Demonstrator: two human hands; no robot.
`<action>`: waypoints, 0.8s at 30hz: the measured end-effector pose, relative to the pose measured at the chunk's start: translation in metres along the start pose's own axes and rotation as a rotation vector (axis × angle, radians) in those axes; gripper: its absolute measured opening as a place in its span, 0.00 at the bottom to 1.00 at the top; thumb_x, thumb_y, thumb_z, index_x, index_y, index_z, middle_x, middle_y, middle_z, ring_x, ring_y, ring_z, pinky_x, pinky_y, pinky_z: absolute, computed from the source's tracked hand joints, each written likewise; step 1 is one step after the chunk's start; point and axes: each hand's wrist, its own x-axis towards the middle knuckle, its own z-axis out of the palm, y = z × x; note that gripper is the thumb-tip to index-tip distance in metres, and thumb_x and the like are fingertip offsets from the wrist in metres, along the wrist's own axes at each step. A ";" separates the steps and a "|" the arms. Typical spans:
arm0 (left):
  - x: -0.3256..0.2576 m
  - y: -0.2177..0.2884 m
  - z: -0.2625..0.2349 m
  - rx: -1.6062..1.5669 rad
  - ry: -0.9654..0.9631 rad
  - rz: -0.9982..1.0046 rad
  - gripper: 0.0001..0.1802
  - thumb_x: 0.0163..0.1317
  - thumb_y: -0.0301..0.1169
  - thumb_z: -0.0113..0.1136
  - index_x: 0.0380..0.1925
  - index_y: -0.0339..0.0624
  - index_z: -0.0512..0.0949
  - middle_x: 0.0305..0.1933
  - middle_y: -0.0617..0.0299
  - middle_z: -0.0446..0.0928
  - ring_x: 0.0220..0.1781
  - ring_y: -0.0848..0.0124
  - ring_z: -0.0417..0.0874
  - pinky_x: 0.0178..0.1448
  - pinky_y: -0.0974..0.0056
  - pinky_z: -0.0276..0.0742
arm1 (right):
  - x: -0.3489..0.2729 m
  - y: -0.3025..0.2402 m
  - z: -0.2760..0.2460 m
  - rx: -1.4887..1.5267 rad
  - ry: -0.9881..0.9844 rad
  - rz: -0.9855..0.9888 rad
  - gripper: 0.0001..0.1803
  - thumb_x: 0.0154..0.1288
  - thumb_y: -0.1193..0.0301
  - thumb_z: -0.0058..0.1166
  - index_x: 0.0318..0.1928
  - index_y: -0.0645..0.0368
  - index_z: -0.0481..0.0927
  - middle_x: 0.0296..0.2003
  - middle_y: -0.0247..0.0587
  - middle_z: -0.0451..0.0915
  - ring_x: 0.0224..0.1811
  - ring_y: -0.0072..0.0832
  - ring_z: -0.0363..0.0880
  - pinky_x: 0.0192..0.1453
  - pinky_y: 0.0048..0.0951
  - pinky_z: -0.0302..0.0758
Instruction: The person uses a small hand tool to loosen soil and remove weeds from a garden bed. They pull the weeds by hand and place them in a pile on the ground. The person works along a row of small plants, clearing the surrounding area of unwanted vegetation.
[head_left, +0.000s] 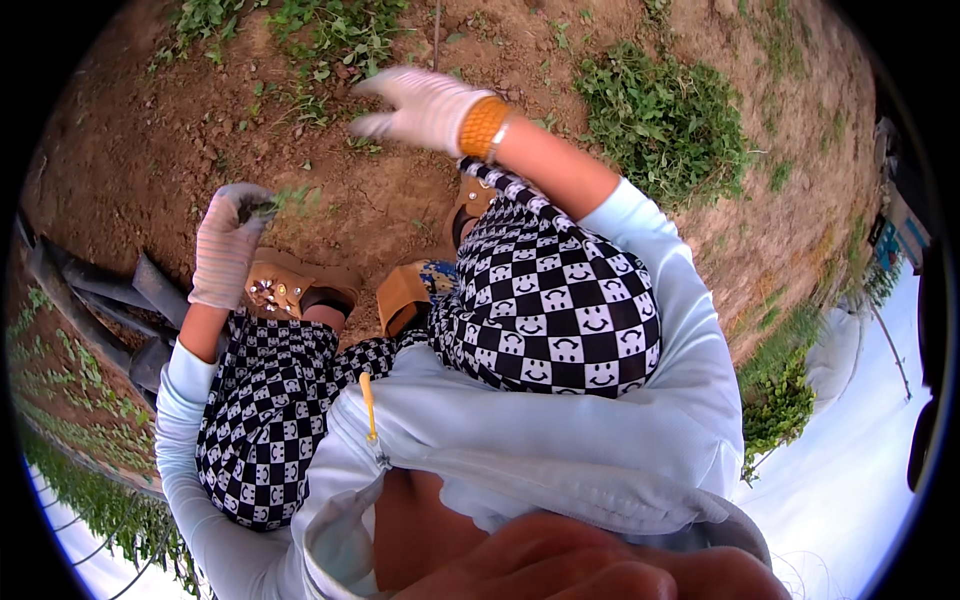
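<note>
My left hand (226, 240), in a pale striped glove with grey fingertips, is closed on a small green weed (295, 200). Its leaves stick out to the right, past the fingers. Beyond my knees, my right hand (425, 107) reaches left over the bare soil (375, 200), smeared a little by motion. Its gloved fingers are spread and nothing shows between them. An orange band (484, 127) circles that wrist. Low green sprouts (362, 146) grow from the earth just below the right fingertips.
A heap of leafy weeds (660, 120) lies on the ground at the right. More green plants (335, 35) are at the far edge. Dark hoses or pipes (110, 290) run along the left. My brown shoes (285, 285) rest on the soil.
</note>
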 end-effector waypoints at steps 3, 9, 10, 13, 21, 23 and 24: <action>0.012 0.046 0.007 -0.154 0.036 0.095 0.15 0.57 0.17 0.62 0.45 0.39 0.76 0.43 0.65 0.75 0.45 0.78 0.76 0.52 0.71 0.73 | 0.014 -0.024 0.044 0.856 -0.363 -0.215 0.38 0.67 0.53 0.54 0.72 0.51 0.58 0.57 0.45 0.77 0.50 0.28 0.80 0.54 0.31 0.78; 0.008 0.084 0.006 -0.094 -0.318 0.171 0.43 0.52 0.22 0.66 0.69 0.44 0.60 0.72 0.57 0.58 0.73 0.63 0.60 0.74 0.58 0.61 | 0.007 -0.027 0.023 0.910 -0.453 -0.171 0.28 0.65 0.57 0.59 0.64 0.50 0.73 0.43 0.36 0.83 0.41 0.22 0.81 0.48 0.23 0.79; 0.004 0.087 0.006 -0.137 -0.344 0.175 0.43 0.52 0.22 0.66 0.69 0.44 0.59 0.73 0.57 0.57 0.74 0.63 0.60 0.74 0.58 0.61 | 0.004 -0.021 0.017 0.747 -0.394 -0.149 0.23 0.65 0.59 0.59 0.58 0.52 0.79 0.45 0.38 0.83 0.43 0.23 0.82 0.50 0.25 0.79; -0.006 0.075 0.001 -0.241 -0.367 0.106 0.41 0.55 0.21 0.61 0.70 0.46 0.58 0.75 0.58 0.54 0.74 0.62 0.59 0.73 0.56 0.61 | -0.009 0.022 0.002 0.715 -0.204 -0.051 0.22 0.63 0.56 0.56 0.55 0.52 0.81 0.48 0.40 0.84 0.45 0.25 0.85 0.56 0.27 0.78; -0.040 -0.016 -0.012 -0.585 -0.120 -0.208 0.30 0.68 0.26 0.51 0.69 0.39 0.58 0.74 0.57 0.58 0.73 0.62 0.62 0.74 0.58 0.59 | -0.130 0.194 -0.107 -0.221 0.528 1.013 0.28 0.67 0.54 0.54 0.61 0.56 0.74 0.58 0.51 0.77 0.58 0.35 0.77 0.60 0.36 0.73; -0.044 -0.024 -0.013 -0.593 -0.108 -0.251 0.30 0.68 0.29 0.51 0.69 0.38 0.58 0.74 0.56 0.57 0.73 0.62 0.62 0.74 0.57 0.59 | -0.124 0.191 -0.091 -0.918 0.529 1.289 0.35 0.64 0.48 0.55 0.66 0.53 0.67 0.68 0.55 0.63 0.70 0.47 0.60 0.67 0.48 0.62; -0.044 -0.025 -0.012 -0.587 -0.110 -0.269 0.29 0.68 0.28 0.51 0.69 0.38 0.58 0.73 0.57 0.58 0.72 0.62 0.63 0.74 0.58 0.59 | -0.114 0.213 -0.091 -0.880 0.504 1.180 0.39 0.62 0.44 0.55 0.68 0.49 0.64 0.71 0.56 0.52 0.74 0.53 0.47 0.69 0.58 0.55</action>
